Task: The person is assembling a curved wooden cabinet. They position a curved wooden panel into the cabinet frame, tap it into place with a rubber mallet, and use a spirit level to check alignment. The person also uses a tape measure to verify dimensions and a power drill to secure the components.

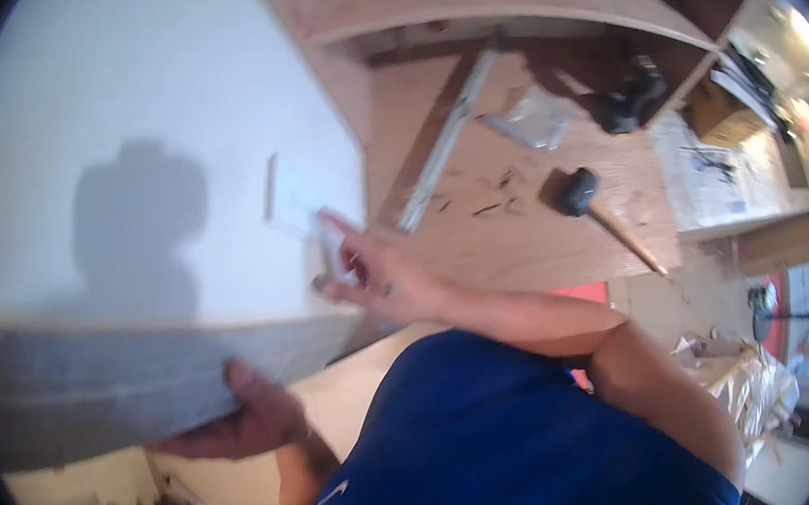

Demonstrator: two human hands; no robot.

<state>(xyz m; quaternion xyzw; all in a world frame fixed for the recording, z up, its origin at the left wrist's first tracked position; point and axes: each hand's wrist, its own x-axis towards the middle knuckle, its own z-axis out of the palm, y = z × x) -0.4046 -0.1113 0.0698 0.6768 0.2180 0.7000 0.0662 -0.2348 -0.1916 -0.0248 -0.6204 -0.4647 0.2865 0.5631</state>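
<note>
Head view – I have the left hand (268,413) clasping the lower edge of the grey board (91,388), thumb on its face. White panel (224,73) sits just beyond. Right hand (393,279) is at the panel, index and thumb curled – too blurred, can't tell if they pinch anything. I'd brace the board firmly, fingertips light.

Wht panel (234,72), gry board (120,385), dk blu shirt (486,443); blk-headed mallet (611,225).
</note>
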